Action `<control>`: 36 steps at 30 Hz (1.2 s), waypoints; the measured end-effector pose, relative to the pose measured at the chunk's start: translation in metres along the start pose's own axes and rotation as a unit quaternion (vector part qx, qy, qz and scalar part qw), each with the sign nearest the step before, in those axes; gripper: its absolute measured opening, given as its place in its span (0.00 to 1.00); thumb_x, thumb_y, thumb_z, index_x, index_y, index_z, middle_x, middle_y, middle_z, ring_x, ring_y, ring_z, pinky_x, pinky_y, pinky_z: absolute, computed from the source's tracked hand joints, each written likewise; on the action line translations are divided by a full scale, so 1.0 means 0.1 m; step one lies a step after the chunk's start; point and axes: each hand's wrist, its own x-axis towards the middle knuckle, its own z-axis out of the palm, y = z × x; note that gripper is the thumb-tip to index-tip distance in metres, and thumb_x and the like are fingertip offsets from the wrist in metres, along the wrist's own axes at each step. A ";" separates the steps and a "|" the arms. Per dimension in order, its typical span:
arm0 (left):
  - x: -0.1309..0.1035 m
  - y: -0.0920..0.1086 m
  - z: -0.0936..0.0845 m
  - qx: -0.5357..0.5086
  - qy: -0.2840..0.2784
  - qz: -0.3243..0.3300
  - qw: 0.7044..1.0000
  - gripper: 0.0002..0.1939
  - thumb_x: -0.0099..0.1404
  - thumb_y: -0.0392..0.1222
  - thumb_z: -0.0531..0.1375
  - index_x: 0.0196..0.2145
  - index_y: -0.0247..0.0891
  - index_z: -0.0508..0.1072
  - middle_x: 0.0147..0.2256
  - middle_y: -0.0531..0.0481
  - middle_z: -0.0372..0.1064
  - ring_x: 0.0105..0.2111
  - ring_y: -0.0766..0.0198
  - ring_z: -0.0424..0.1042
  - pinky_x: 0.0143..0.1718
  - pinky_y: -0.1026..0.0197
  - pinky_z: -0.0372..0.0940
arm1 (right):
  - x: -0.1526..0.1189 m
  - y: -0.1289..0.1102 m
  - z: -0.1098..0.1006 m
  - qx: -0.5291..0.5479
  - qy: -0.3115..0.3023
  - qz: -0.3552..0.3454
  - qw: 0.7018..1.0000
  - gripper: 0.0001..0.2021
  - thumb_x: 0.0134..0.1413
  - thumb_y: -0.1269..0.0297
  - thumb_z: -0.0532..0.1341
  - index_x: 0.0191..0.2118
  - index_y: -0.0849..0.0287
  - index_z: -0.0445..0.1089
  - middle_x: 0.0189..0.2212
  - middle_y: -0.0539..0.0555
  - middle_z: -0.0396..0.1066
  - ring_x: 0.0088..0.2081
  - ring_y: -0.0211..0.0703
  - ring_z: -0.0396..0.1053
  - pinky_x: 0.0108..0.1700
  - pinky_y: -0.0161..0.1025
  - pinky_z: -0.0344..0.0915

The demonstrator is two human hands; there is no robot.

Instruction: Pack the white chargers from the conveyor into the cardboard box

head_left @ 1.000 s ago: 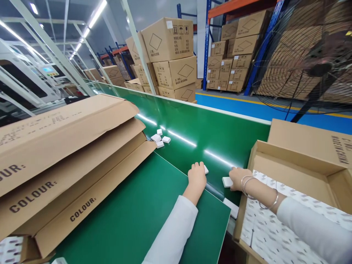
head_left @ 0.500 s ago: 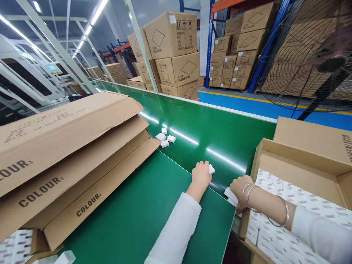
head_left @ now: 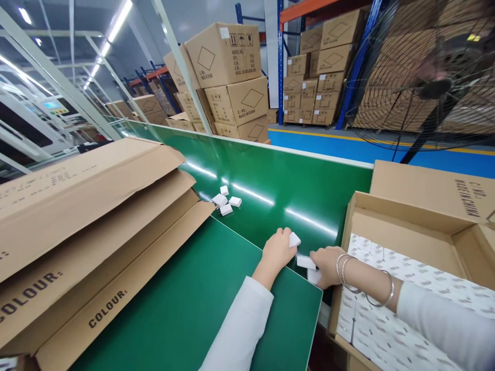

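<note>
My left hand (head_left: 279, 249) is closed around a small white plug-in charger (head_left: 294, 239) over the green conveyor belt (head_left: 255, 175). Just to the right, my right hand (head_left: 327, 265) grips white chargers (head_left: 306, 262), one above another; how many it holds I cannot tell. Its fingers are partly hidden behind the wrist. Farther up the belt lies a small cluster of loose white chargers (head_left: 226, 202), some with metal prongs showing. Beside my right forearm stands an open carton (head_left: 350, 221) with a white, slotted layer (head_left: 390, 299) inside.
Open cardboard cartons with long flaps (head_left: 127, 268) cover the left side of the green tabletop (head_left: 174, 309). Stacked boxes (head_left: 235, 98) stand beyond the belt's white edge. A large wire-guarded fan (head_left: 429, 87) is at the upper right.
My right hand has moved left and closer to my left hand, bringing its white chargers over the belt. The charger in my left hand now shows more fully. The view has shifted slightly.
</note>
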 end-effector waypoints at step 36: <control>0.02 0.03 0.02 -0.087 -0.024 0.064 0.994 0.12 0.53 0.32 0.55 0.38 0.37 0.65 0.39 0.45 0.65 0.39 0.56 0.67 0.40 0.58 0.61 | 0.40 0.23 -0.09 0.105 0.110 0.000 0.988 0.15 0.55 0.59 0.62 0.46 0.62 0.66 0.45 0.56 0.66 0.44 0.45 0.65 0.47 0.47 0.65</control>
